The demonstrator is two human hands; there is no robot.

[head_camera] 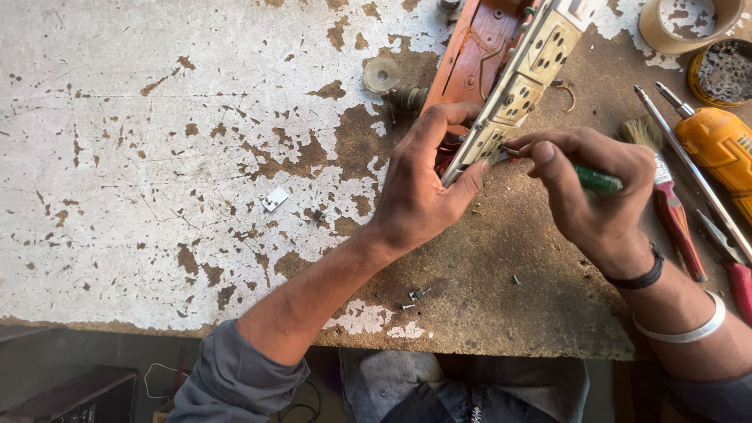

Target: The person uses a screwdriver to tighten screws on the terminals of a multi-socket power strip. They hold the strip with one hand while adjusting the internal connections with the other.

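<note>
while left hand (419,184) clamps the rigid, light socket strip (521,86), right hand (595,196) pinches a green screwdriver (599,180) just beside that grip.

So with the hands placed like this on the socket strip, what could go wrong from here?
The screwdriver tip works close to the left hand bracing the socket strip; a slip might jab the fingers. Loose screws lie near the table edge and could roll off.

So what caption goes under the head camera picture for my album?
Left hand steadies an opened socket board while the right hand works a green-handled screwdriver into it on a worn workbench.
</note>
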